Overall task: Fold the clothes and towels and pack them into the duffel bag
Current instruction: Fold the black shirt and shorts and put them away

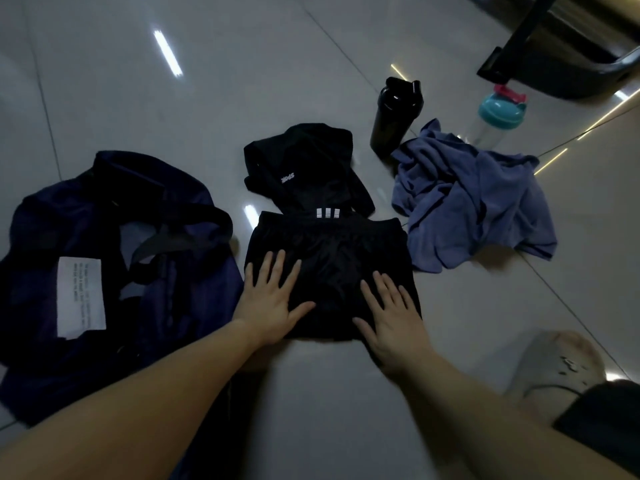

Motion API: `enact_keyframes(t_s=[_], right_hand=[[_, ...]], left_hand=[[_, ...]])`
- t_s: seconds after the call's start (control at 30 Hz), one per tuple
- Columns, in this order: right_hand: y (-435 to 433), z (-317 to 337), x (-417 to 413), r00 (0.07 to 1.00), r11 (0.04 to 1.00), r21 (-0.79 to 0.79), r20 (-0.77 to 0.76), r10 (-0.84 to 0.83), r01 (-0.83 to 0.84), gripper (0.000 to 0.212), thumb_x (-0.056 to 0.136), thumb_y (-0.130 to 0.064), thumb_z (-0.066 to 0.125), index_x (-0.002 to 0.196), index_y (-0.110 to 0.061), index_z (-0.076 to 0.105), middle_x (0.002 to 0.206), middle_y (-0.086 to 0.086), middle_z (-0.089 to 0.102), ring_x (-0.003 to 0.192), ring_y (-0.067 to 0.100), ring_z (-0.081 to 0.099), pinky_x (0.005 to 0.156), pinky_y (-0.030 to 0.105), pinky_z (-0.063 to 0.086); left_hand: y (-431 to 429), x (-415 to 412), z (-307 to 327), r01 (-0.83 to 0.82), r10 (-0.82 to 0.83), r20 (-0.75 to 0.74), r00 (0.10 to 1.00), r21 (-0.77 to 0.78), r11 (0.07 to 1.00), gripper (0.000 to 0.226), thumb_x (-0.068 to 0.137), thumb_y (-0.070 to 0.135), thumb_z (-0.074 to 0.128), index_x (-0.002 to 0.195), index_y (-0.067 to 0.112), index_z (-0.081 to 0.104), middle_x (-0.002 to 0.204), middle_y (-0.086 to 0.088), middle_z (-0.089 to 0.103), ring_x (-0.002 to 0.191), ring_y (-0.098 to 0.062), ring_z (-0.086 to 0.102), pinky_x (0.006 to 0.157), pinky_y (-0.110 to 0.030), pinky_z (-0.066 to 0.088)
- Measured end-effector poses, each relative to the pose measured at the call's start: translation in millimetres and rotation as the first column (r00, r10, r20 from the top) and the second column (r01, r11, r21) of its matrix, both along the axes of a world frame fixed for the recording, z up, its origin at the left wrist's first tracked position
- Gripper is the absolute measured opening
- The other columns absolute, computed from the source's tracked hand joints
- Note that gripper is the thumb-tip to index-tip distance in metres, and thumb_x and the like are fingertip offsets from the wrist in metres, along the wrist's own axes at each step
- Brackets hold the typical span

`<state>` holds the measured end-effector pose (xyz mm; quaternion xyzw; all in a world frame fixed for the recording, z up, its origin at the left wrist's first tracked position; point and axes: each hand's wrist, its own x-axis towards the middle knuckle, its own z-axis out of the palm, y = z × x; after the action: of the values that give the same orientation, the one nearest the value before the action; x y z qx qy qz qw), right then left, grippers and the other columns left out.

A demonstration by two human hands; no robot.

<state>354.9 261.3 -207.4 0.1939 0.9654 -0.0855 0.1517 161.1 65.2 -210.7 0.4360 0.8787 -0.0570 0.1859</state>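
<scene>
Both hands, the left hand (273, 299) and right hand (391, 313), lay spread flat on the black shorts (332, 258) at six o'clock, seemingly mid-fold, while the black top (311, 168), crumpled blue towel (474, 199) at two o'clock and duffel bag (104, 258) at nine waited unpacked.

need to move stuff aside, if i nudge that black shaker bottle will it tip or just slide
The black shaker bottle stands upright, tall and narrow, so a high push would probably tip it. The glossy tiled floor suggests a low nudge might slide it. Once down, its round body would likely roll. Fill level cannot be seen.
</scene>
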Motion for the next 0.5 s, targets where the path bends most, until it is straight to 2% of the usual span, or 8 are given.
enact_keyframes(t_s=[0.07,0.1,0.2,0.27,0.33,0.4,0.47,0.5], right_hand=[[3.4,11.7,-5.4,1.000,0.998,-0.057,0.005,0.009,-0.009,0.088,0.091,-0.076,0.004,0.162,-0.024,0.005,0.169,0.004,-0.006,0.156,0.020,-0.008,0.126,0.041,-0.001],[5.6,18.5,-6.1,1.000,0.997,-0.072,-0.010,0.022,-0.023,0.091,0.091,-0.078,0.010,0.162,-0.021,0.010,0.169,0.005,0.001,0.156,0.022,-0.001,0.126,0.041,0.002],[9.6,31.3,6.6,0.988,0.989,-0.012,-0.048,0.148,-0.149,0.088,0.088,-0.072,0.040,0.155,-0.015,0.033,0.162,0.010,0.028,0.149,0.029,0.027,0.123,0.045,0.018],[4.8,31.6,20.5,0.984,0.984,0.006,-0.002,0.176,-0.176,0.080,0.085,-0.062,0.049,0.150,-0.015,0.041,0.157,0.010,0.037,0.144,0.031,0.034,0.118,0.046,0.029],[-1.6,28.6,28.7,0.987,0.986,0.049,0.024,0.159,-0.160,0.065,0.084,-0.046,0.056,0.141,-0.014,0.049,0.147,0.009,0.046,0.133,0.033,0.044,0.104,0.045,0.043],[-5.8,25.7,29.6,0.988,0.981,0.115,0.025,0.154,-0.156,0.050,0.078,-0.030,0.069,0.124,-0.014,0.059,0.124,0.008,0.056,0.109,0.033,0.053,0.080,0.042,0.052],[-7.2,23.7,28.7,0.986,0.972,0.165,0.047,0.162,-0.168,0.039,0.064,-0.018,0.079,0.100,-0.015,0.064,0.097,0.006,0.057,0.085,0.031,0.055,0.060,0.040,0.047],[-6.8,24.9,28.5,0.985,0.969,0.173,0.048,0.168,-0.174,0.036,0.058,-0.015,0.082,0.089,-0.016,0.064,0.086,0.005,0.056,0.076,0.030,0.055,0.055,0.038,0.044]], left_hand=[[0.3,-0.6,8.2,0.007,-0.007,0.007,1.000,-0.010,1.000,0.090,0.091,0.082,0.007,0.160,0.027,-0.013,0.167,-0.009,-0.019,0.154,-0.028,-0.020,0.124,-0.057,-0.007],[-2.2,-0.1,12.5,0.027,-0.026,-0.014,1.000,0.026,0.999,0.092,0.091,0.082,0.009,0.162,0.025,-0.007,0.168,-0.010,-0.014,0.155,-0.028,-0.015,0.124,-0.057,-0.005],[-20.7,13.9,24.0,0.201,-0.184,-0.110,0.977,0.171,0.965,0.095,0.089,0.083,0.025,0.156,0.017,0.035,0.163,-0.013,0.027,0.151,-0.030,0.022,0.123,-0.056,0.016],[-30.0,27.2,26.7,0.292,-0.275,-0.116,0.954,0.165,0.942,0.085,0.087,0.076,0.038,0.146,0.016,0.048,0.144,-0.009,0.048,0.133,-0.028,0.043,0.116,-0.049,0.033],[-28.3,38.3,30.6,0.254,-0.244,-0.091,0.965,0.108,0.961,0.071,0.087,0.059,0.045,0.143,0.015,0.046,0.131,-0.007,0.052,0.118,-0.027,0.048,0.105,-0.043,0.042],[-22.8,46.8,34.4,0.200,-0.191,-0.126,0.973,0.056,0.978,0.053,0.090,0.035,0.050,0.138,0.013,0.046,0.126,-0.008,0.050,0.111,-0.028,0.049,0.094,-0.039,0.047],[-20.0,52.7,40.6,0.195,-0.194,-0.175,0.965,-0.013,0.981,0.038,0.093,0.014,0.051,0.131,0.012,0.047,0.122,-0.010,0.050,0.107,-0.028,0.050,0.086,-0.037,0.047],[-19.1,53.4,44.1,0.196,-0.200,-0.185,0.962,-0.039,0.980,0.034,0.094,0.008,0.050,0.128,0.012,0.048,0.121,-0.010,0.051,0.106,-0.027,0.052,0.085,-0.035,0.046]])
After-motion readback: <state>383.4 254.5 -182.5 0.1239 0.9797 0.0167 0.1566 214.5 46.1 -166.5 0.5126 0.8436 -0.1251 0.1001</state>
